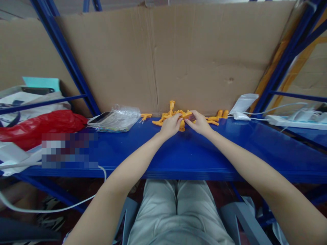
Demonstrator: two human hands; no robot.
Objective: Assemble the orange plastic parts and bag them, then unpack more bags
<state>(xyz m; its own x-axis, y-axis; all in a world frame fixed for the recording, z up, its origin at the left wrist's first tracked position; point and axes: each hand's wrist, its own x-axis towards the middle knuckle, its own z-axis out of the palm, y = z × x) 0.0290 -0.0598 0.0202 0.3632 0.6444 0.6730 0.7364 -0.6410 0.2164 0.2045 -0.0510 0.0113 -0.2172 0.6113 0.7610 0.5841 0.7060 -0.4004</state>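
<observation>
My left hand (171,125) and my right hand (199,124) meet at the back of the blue shelf, their fingers closed around an orange plastic piece (188,114). Its exact kind is too small to tell. Several similar orange parts lie about the hands: a branched one (158,121) left of my left hand and a long one (212,121) beyond my right fingers. A flared orange part (172,105) stands upright behind my left hand. Below the fingers shows a rounded orange part (182,127); whether I touch it I cannot tell.
An orange piece with metal spirals (145,117) lies farther left, beside a clear plastic bag (120,119) and a phone (102,117). Two short orange parts (222,114) stand at right. A cardboard sheet (194,54) backs the shelf (189,153). A red bag (51,124) and white cable (63,208) are left.
</observation>
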